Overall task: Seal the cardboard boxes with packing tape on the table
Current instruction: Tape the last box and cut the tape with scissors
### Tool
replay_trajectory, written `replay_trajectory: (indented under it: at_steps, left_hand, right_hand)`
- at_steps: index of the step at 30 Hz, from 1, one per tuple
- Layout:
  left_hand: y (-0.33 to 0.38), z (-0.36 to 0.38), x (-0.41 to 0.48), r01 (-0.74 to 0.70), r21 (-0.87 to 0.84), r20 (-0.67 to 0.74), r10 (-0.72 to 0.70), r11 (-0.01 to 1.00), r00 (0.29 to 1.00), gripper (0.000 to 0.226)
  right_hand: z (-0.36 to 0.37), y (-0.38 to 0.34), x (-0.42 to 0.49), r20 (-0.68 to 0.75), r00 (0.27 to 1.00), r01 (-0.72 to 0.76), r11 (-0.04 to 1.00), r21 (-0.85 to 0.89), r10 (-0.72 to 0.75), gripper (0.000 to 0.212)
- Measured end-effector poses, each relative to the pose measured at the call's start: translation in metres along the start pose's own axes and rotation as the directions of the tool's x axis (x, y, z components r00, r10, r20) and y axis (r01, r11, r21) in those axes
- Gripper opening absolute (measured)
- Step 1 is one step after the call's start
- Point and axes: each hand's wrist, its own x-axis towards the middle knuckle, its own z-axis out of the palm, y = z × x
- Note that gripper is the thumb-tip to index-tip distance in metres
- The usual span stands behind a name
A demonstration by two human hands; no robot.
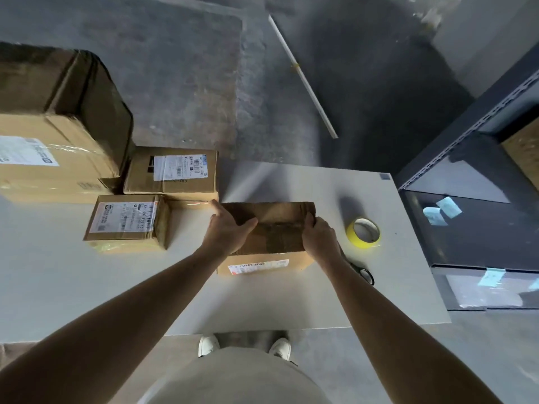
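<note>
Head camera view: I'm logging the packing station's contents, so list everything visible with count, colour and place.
brown cardboard box under the hands: 1, brown, table centre.
labelled cardboard boxes: 3 more, tan, white labels, table's left side.
yellow roll of packing tape: 1, yellow, right of the held box.
black-handled scissors: 1, partly hidden by the right forearm.
white table: 1, white.
dark metal shelving: 1, dark grey, right edge.
white rod: 1, on the grey floor beyond the table.
white shoes: 2, below the table's near edge.
left hand: on the box's left side.
right hand: on its right side.
</note>
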Motion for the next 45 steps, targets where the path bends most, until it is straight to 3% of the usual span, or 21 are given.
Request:
replay_trajectory:
  at_steps: [3, 7, 11, 15, 19, 26, 35, 40, 45]
  left_hand:
    - [0.005, -0.001, 0.002, -0.043, -0.008, -0.003, 0.043, 0.999, 0.999, 0.085]
    - [0.005, -0.001, 0.008, -0.062, 0.012, -0.02, 0.062, 0.998, 0.998, 0.082]
    - [0.007, 0.0, 0.009, -0.083, 0.02, -0.016, 0.084, 0.996, 0.996, 0.081]
    - [0.003, -0.001, 0.009, -0.109, 0.029, 0.007, 0.108, 0.994, 0.994, 0.079]
    - [0.003, -0.004, 0.007, -0.122, 0.027, 0.029, 0.121, 0.992, 0.992, 0.065]
    - [0.002, -0.005, 0.009, -0.088, 0.007, 0.024, 0.088, 0.996, 0.996, 0.048]
    - [0.003, 0.0, 0.008, -0.061, 0.009, -0.069, 0.062, 0.998, 0.996, 0.036]
    - [0.004, 0.006, 0.006, -0.055, 0.13, -0.142, 0.073, 0.99, 0.987, 0.034]
    - [0.009, 0.008, -0.002, -0.01, 0.15, -0.179, 0.037, 0.989, 0.983, 0.047]
  right_hand:
    - [0.002, -0.002, -0.005, -0.031, 0.999, 0.011, 1.0, -0.021, -0.012, 0.054]
    - [0.011, -0.015, -0.012, 0.004, 0.985, 0.166, 0.949, -0.269, -0.171, 0.112]
    - [0.019, -0.031, -0.005, 0.129, 0.988, 0.117, 0.941, -0.318, -0.079, 0.133]
    - [0.016, -0.035, 0.001, 0.168, 0.986, 0.045, 0.955, -0.294, 0.005, 0.139]
    - [0.017, -0.033, 0.001, 0.078, 0.997, 0.022, 0.963, -0.269, -0.001, 0.13]
    - [0.014, -0.014, 0.004, -0.039, 0.991, 0.123, 0.984, -0.131, -0.129, 0.079]
    - [-0.003, 0.011, 0.018, -0.019, 0.952, 0.306, 0.952, 0.029, -0.305, 0.036]
    - [-0.007, 0.018, 0.017, -0.027, 0.919, 0.394, 0.919, 0.013, -0.394, 0.039]
    - [-0.011, 0.014, 0.011, 0.024, 0.978, 0.197, 0.962, 0.189, -0.205, 0.048]
